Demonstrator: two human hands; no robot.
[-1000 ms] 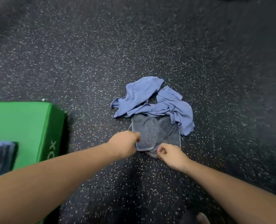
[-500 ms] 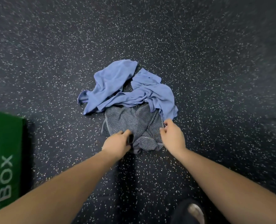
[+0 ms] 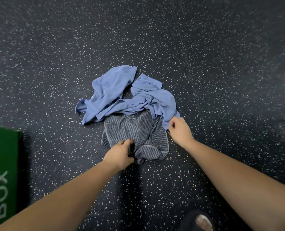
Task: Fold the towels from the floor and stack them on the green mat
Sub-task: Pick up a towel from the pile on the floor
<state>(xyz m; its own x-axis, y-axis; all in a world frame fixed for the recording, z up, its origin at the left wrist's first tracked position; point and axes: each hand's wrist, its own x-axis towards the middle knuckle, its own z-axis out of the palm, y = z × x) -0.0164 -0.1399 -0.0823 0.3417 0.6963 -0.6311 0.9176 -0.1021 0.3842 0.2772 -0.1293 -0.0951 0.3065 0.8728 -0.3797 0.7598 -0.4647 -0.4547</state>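
Right hand (image 3: 180, 130), moved off the grey striped towel (image 3: 130, 129), now pinches a blue towel (image 3: 155, 100) by its corner; left hand (image 3: 120, 155) grips the grey striped towel's near edge, on the floor (image 3: 205, 64) near the green mat (image 3: 3, 155).

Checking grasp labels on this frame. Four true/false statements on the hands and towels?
1. The left hand grips the grey striped towel. True.
2. The right hand is open and touches nothing. False: it pinches a corner of the crumpled light blue towel.
3. The light blue towel lies partly over the grey striped towel. True.
4. The grey striped towel lies folded on the green mat. False: it lies crumpled on the speckled dark floor, apart from the mat.
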